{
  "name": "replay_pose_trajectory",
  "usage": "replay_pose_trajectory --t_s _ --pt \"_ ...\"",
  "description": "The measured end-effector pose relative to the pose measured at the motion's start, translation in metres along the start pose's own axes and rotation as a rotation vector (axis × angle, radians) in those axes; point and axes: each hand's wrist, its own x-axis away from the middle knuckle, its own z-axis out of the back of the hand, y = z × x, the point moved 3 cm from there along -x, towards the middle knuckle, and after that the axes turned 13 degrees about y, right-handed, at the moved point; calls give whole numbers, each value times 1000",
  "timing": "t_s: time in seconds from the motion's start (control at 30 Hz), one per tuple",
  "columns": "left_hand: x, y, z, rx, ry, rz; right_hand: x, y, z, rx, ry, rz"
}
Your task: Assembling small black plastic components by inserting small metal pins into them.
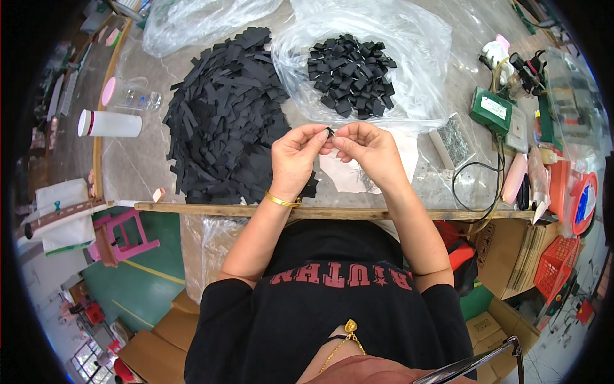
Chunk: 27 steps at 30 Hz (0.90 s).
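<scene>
My left hand, with a gold bangle at the wrist, pinches a small black strip between thumb and fingers. My right hand meets it fingertip to fingertip, its thumb and forefinger closed at the strip's edge; what they grip is too small to make out. Left of my hands spreads a large heap of flat black strips. Beyond them, small folded black pieces lie piled on a clear plastic bag. Under my right hand is a pale sheet with a few thin metal bits.
An open box of thin metal pieces sits right of the sheet. Farther right are a green box, a looping cable and a red basket. At left stand a white bottle and a clear jar. A wooden edge borders the table.
</scene>
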Motion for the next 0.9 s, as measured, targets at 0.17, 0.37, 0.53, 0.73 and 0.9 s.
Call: replay_pose_trajectory --t_s 0.17,0.37,0.53,0.73,0.9 --pt "0 1 2 1 -1 22 -5 6 1 -98 -63 -17" --pt "0 1 2 -12 -36 29 -6 9 5 -159 -126 -67" --pt "0 0 4 -14 -51 34 -3 7 4 -172 -152 -118" --pt "0 -1 5 -24 -66 40 -6 12 8 -225 -170 -178" --pt "0 -1 5 -12 -99 35 -7 14 10 -306 -199 -247"
